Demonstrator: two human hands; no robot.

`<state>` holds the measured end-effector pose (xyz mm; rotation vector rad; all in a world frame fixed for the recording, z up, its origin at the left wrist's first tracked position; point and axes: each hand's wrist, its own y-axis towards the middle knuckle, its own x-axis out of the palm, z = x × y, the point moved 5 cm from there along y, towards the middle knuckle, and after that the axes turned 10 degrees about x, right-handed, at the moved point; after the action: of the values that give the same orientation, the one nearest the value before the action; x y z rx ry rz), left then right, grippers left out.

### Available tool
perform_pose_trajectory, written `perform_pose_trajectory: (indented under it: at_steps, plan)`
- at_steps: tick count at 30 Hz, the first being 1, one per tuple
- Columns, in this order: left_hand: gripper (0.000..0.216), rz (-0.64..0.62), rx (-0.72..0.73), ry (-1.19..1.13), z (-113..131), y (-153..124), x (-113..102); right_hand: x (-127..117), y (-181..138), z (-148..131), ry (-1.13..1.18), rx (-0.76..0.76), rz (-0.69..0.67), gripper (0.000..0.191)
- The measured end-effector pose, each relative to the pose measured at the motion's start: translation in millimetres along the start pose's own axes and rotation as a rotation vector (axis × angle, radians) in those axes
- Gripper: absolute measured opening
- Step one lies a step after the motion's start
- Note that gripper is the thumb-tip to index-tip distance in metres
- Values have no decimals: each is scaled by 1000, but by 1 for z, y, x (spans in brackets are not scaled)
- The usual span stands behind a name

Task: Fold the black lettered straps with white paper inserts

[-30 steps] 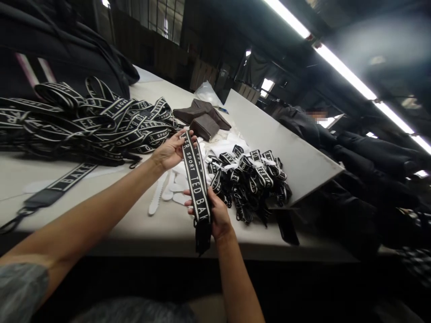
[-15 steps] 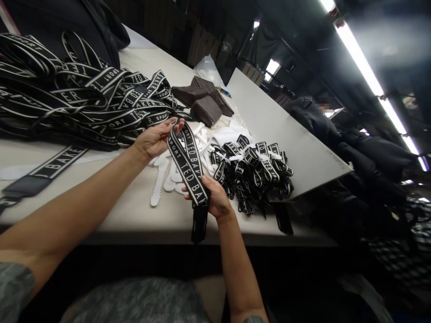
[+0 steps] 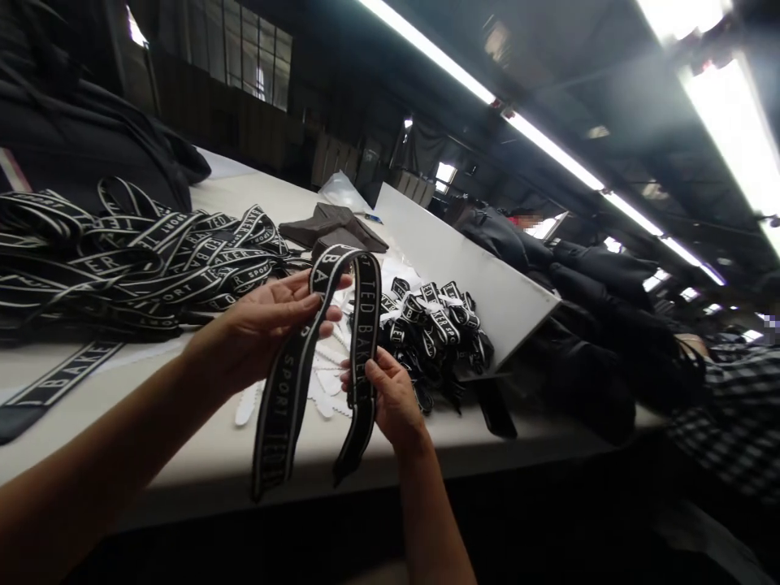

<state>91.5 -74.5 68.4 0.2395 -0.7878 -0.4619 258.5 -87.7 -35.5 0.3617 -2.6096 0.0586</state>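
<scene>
Between both hands hangs a black webbing strap (image 3: pixel 366 313) with white lettering and pale edge lines, bent into an arch above the table's front edge. My left hand (image 3: pixel 262 325) pinches it on the left side of the arch, with one length dangling below. My right hand (image 3: pixel 393 394) is closed around the other side, thumb in front. Beyond my left hand lies a large loose heap of the same lettered straps (image 3: pixel 140 260). To the right of the held strap sit several folded strap bundles (image 3: pixel 435 317) with white bands. White toothed strips (image 3: pixel 326 374) lie behind the strap, partly hidden.
Dark brown folded pieces (image 3: pixel 332 223) and a clear plastic bag (image 3: pixel 347 193) lie farther back on the pale table (image 3: pixel 244 191). A raised white board (image 3: pixel 463 268) slants along the right. Dark bags (image 3: pixel 103 138) stand at the left; a checkered garment (image 3: pixel 731 406) shows at right.
My left hand has come nearer with the strap, which now arches higher and has a length hanging on the left. My right hand still grips it. The head view has tilted upward.
</scene>
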Motion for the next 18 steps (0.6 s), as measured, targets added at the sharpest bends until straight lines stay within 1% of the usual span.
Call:
perform_pose_trajectory:
  at_steps: [2, 4, 6, 9, 11, 12, 14, 15, 16, 18]
  plan:
    - [29, -14, -8, 33, -12, -8, 23, -1, -15, 1, -36, -81, 52, 29]
    - [32, 23, 2, 68, -33, -14, 39, -1, -31, 8, -43, -149, 136, 30]
    - [37, 92, 72, 118, -56, -19, 47, -1, -46, 22, 18, -132, 182, 31]
    - [49, 143, 171, 237, -92, -25, 48, -6, -69, 39, 219, -72, 232, 34]
    - [55, 134, 154, 292, -115, -28, 46, -13, -84, 42, 284, -75, 267, 39]
    - [56, 127, 141, 304, -125, -29, 45, -16, -90, 42, 280, -74, 260, 44]
    - [57, 126, 148, 342, -137, -30, 43, -20, -99, 41, 175, -71, 219, 52]
    - [56, 129, 175, 383, -140, -30, 41, -21, -103, 42, 96, -75, 222, 52]
    - [54, 126, 210, 446, -140, -30, 40, -23, -106, 43, 17, -79, 250, 49]
    - [49, 111, 296, 650, -135, -31, 36, -24, -112, 49, -109, -71, 349, 40]
